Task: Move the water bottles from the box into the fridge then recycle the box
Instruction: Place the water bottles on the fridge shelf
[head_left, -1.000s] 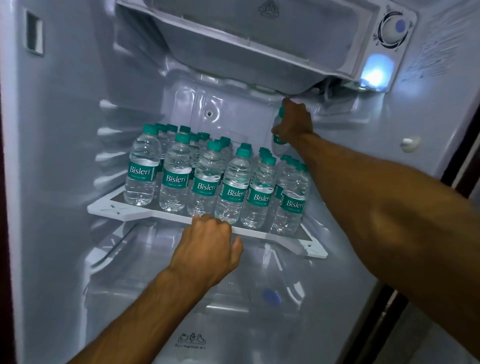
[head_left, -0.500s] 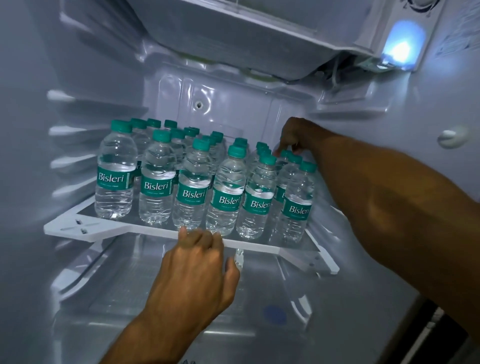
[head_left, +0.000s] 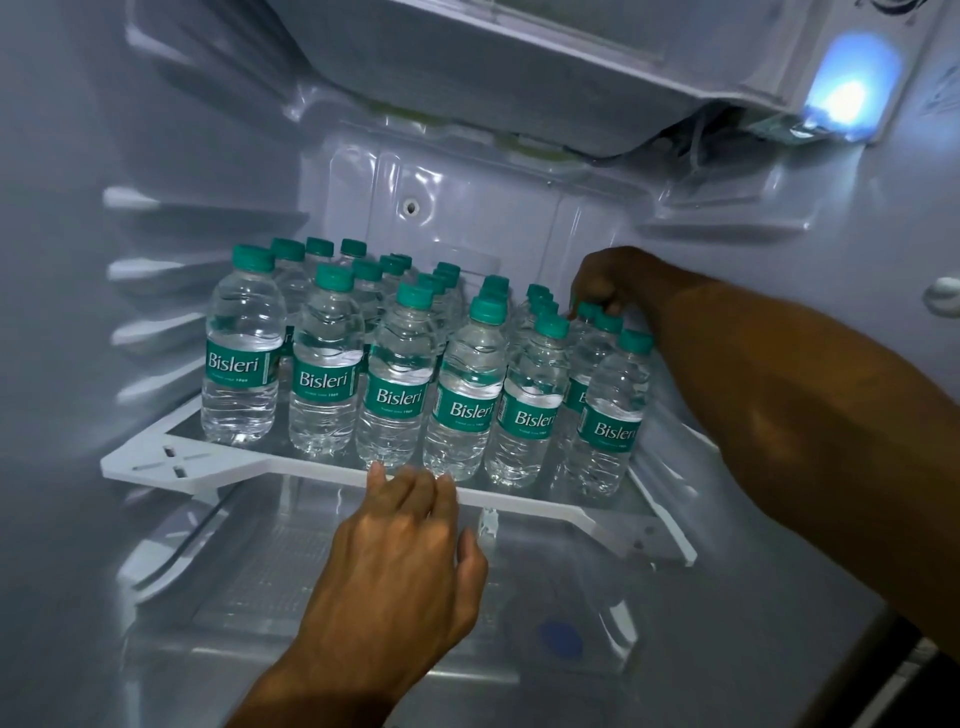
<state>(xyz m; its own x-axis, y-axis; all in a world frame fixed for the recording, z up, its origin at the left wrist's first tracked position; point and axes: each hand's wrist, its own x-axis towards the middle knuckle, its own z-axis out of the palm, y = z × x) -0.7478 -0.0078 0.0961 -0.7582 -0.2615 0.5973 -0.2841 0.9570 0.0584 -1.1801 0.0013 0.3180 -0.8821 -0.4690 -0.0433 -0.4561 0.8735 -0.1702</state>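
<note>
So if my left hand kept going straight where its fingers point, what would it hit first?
The shelf's white front rim: the fingertips of your left hand look already at it. Passing just over it, they would likely meet the front-row water bottles, though depth is hard to judge.

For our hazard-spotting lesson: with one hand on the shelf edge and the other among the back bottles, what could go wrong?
1. The right hand grips a back bottle among tightly packed neighbours; a nudge might topple several.
2. The left hand rests on the shelf edge; a jolt could tip the front row off.
</note>
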